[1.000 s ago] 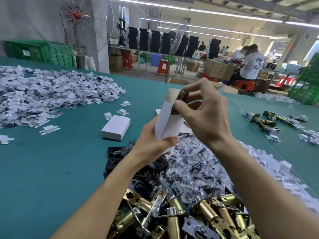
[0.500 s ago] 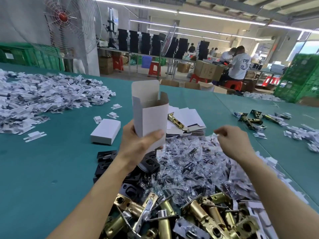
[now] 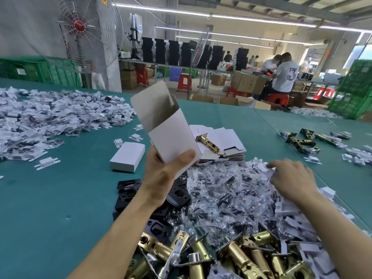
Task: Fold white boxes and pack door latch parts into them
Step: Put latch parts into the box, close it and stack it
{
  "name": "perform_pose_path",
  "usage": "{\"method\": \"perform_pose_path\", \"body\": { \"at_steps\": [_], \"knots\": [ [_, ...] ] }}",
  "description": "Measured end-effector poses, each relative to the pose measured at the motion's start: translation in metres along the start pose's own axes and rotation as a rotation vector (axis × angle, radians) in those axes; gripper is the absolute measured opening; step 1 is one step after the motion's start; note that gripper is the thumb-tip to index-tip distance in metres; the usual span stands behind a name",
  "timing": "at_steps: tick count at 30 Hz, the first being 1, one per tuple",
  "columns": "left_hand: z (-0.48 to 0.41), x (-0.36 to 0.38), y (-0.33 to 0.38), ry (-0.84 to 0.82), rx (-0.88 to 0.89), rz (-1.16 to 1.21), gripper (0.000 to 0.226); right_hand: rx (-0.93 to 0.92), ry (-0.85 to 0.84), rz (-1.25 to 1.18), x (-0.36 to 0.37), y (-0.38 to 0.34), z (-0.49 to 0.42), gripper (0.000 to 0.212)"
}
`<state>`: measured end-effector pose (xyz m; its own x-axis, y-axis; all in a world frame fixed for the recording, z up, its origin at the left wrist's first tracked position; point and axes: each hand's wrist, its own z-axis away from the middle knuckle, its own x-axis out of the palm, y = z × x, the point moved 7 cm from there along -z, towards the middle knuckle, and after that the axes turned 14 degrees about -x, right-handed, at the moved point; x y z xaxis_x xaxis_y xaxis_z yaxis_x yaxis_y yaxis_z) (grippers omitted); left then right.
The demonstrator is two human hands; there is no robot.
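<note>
Nearest the camera a heap of brass latch bolts (image 3: pixel 231 256) lies on the green worktop (image 3: pixel 50 198), running into black plates (image 3: pixel 138 190) on its left and a wide drift of small clear bags (image 3: pixel 221 194) beyond. The right hand (image 3: pixel 291 178) rests knuckles-up on the far right edge of that drift, its fingers bent down among white card pieces (image 3: pixel 285 210); whether they hold anything cannot be told. The left hand (image 3: pixel 163 178) grips the bottom of an open white box (image 3: pixel 167 125), thumb across its front face. The box is raised above the bags and tilted left, its top flap standing up and its grey inside showing. Just left of it a closed white box (image 3: pixel 127 157) lies flat. Behind it a stack of flat box blanks (image 3: pixel 219 137) carries a single brass latch (image 3: pixel 208 141). Farther left spreads a large pile of white packets (image 3: pixel 50 115), and a few more latches (image 3: pixel 302 138) lie far right. Beyond the worktop stand a large fan (image 3: pixel 84 31) and seated people (image 3: pixel 283 77).
</note>
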<state>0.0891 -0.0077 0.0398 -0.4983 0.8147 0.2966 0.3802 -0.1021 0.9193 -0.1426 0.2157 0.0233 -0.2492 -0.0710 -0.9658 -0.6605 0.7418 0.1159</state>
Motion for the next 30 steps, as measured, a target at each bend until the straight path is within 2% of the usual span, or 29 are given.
{"method": "perform_pose_path", "body": {
  "at_steps": [4, 7, 11, 14, 16, 20, 24, 27, 28, 30],
  "knots": [
    [0.005, 0.005, -0.002, -0.007, 0.008, -0.154, 0.031, -0.015, 0.086, -0.212, -0.021, -0.009, 0.001, 0.007],
    [0.007, 0.012, -0.004, -0.046, 0.011, -0.238, 0.023, -0.089, 0.254, -0.461, -0.054, -0.030, 0.001, 0.010],
    [0.007, 0.013, -0.005, -0.054, 0.027, -0.321, 0.049, -0.398, 0.623, -1.041, -0.139, -0.085, 0.019, 0.013],
    [0.006, 0.010, -0.005, -0.018, 0.034, -0.344, 0.054, -0.671, 0.772, -1.242, -0.185, -0.122, 0.045, 0.012],
    [0.005, 0.008, -0.005, 0.009, 0.045, -0.357, 0.054, -0.766, 0.775, -1.177, -0.197, -0.144, 0.056, 0.015],
    [0.002, 0.006, -0.008, 0.081, 0.054, -0.432, 0.067, -0.797, 0.797, -0.835, -0.192, -0.171, 0.060, 0.005],
    [0.001, 0.005, -0.009, 0.103, 0.067, -0.438, 0.072, -0.776, 0.808, -0.594, -0.179, -0.181, 0.056, 0.006],
    [0.000, 0.004, -0.011, 0.115, 0.046, -0.464, 0.073, -0.679, 0.804, -0.506, -0.176, -0.178, 0.054, 0.015],
    [0.000, 0.004, -0.012, 0.127, 0.041, -0.479, 0.073, -0.634, 0.759, -0.488, -0.175, -0.177, 0.049, 0.018],
    [0.000, 0.003, -0.013, 0.146, 0.030, -0.524, 0.067, -0.565, 0.565, -0.399, -0.166, -0.177, 0.035, 0.021]
  ]
}}
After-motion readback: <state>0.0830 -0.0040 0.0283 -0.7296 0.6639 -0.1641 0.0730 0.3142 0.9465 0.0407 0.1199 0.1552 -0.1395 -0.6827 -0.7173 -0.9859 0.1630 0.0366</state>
